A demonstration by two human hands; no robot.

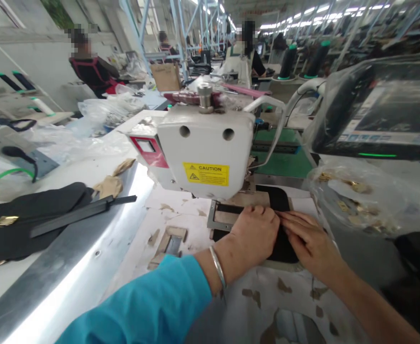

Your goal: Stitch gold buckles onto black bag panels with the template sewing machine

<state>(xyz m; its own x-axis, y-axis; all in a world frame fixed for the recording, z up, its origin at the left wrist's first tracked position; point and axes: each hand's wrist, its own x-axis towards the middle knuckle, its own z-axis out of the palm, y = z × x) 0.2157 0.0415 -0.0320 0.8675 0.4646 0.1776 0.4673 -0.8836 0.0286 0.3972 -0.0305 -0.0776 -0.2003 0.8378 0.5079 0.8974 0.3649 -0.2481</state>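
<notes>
A black fabric panel point(284, 248) lies flat under the head of a white sewing machine point(206, 148). Over it sits a metal clamp frame point(217, 222), with a narrow black strip point(229, 209) running through it toward my hands. My left hand point(256, 232), a silver bangle on its wrist, is closed with curled fingers above the panel. Touching it at the fingertips is my right hand point(312, 239), its fingers pressed together over the panel's right side. Whatever lies between the fingers of either hand is hidden.
To the left lie black pieces with a gold clasp point(5, 221) and dark strips point(74, 217). At right are a plastic-wrapped screen point(385, 114) and a clear bag of gold hardware point(353, 196). A cut template point(169, 243) rests on the work surface. Other people sit farther back.
</notes>
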